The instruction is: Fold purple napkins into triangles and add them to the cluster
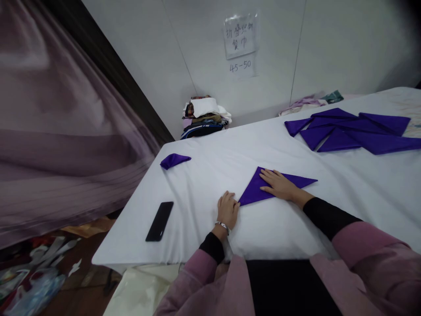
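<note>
A purple cloth napkin [253, 188], folded into a triangle, lies on the white-covered table [204, 175] in front of me. Flat on its upper middle rests my right hand [278, 184], with the fingers stretched out and the thumb apart. My left hand [227, 208] is at the napkin's left corner, palm down on the tablecloth. Its fingers are slightly bent and a little apart, and its edge touches the corner tip. A silver bracelet [223, 226] is around the left wrist.
A small folded purple napkin [174, 160] and a black phone [159, 221] lie to the left. Several purple napkins [345, 129] overlap at the back right. Folded clothes [205, 115] are stacked by the wall, beneath a paper sign [241, 37]. A curtain [66, 114] hangs at left.
</note>
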Available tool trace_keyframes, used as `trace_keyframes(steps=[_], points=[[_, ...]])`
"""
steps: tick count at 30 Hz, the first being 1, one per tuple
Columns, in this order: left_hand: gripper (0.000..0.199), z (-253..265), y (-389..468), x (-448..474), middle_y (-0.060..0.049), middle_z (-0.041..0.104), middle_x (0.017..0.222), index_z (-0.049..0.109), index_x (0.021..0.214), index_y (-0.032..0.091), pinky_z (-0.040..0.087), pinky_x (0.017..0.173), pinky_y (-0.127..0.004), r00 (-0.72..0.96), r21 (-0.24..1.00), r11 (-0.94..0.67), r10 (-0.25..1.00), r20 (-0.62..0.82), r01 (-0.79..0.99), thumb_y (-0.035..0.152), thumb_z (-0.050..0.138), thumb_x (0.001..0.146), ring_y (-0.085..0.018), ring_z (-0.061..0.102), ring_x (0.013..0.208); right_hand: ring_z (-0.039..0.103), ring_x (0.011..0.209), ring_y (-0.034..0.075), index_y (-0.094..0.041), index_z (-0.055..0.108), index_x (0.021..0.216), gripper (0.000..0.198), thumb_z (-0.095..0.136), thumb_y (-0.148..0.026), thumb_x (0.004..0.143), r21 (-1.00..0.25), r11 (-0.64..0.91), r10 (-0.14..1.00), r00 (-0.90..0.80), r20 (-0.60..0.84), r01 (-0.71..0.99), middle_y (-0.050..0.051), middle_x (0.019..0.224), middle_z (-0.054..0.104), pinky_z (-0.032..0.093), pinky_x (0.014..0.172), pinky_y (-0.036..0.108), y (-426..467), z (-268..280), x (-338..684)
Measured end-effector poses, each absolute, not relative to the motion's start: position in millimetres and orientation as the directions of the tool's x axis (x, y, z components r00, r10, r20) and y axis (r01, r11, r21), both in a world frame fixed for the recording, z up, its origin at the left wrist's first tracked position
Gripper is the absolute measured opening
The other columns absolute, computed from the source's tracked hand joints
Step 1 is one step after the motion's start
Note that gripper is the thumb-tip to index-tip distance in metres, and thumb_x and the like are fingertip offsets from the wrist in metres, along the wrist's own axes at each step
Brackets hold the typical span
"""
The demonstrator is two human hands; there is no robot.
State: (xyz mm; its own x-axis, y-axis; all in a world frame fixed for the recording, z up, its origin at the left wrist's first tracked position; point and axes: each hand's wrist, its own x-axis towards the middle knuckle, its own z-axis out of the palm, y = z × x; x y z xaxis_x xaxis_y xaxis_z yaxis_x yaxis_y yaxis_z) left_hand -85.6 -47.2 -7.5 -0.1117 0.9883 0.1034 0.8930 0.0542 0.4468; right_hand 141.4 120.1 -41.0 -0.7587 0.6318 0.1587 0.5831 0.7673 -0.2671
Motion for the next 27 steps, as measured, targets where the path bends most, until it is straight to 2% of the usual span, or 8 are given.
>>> trace_keyframes(steps=[14, 27], points=[[0.014, -4.9, -46.2, -76.7, -0.007, 0.057, 0.121, 0.058, 0.083, 0.019, 0.026, 0.107, -0.047, -0.133, 0.381, 0.07, 0.981, 0.142, 0.922, 0.017, 0.045, 0.089, -0.024, 0.033, 0.131, 0.021, 0.137, 0.028, -0.018, 0.031, 0.143, 0.074, 0.026, -0.065, 0.087, -0.246, 0.77, 0.629, -0.763, 0.145, 0.588, 0.012, 0.149, 0.026, 0.017, 0.111, 0.048, 121.0, -41.0, 141.4], [0.011, -10.5, -46.4, -75.4, -0.008, 0.058, 0.118, 0.055, 0.075, 0.019, 0.031, 0.105, -0.046, -0.179, 0.34, 0.1, 0.961, 0.209, 0.935, 0.02, 0.052, 0.085, -0.026, 0.035, 0.129, 0.021, 0.137, 0.028, -0.022, 0.029, 0.144, 0.072, 0.027, -0.065, 0.087, -0.266, 0.768, 0.631, -0.758, 0.162, 0.583, 0.009, 0.149, 0.027, 0.017, 0.111, 0.048, 121.1, -42.5, 141.7]])
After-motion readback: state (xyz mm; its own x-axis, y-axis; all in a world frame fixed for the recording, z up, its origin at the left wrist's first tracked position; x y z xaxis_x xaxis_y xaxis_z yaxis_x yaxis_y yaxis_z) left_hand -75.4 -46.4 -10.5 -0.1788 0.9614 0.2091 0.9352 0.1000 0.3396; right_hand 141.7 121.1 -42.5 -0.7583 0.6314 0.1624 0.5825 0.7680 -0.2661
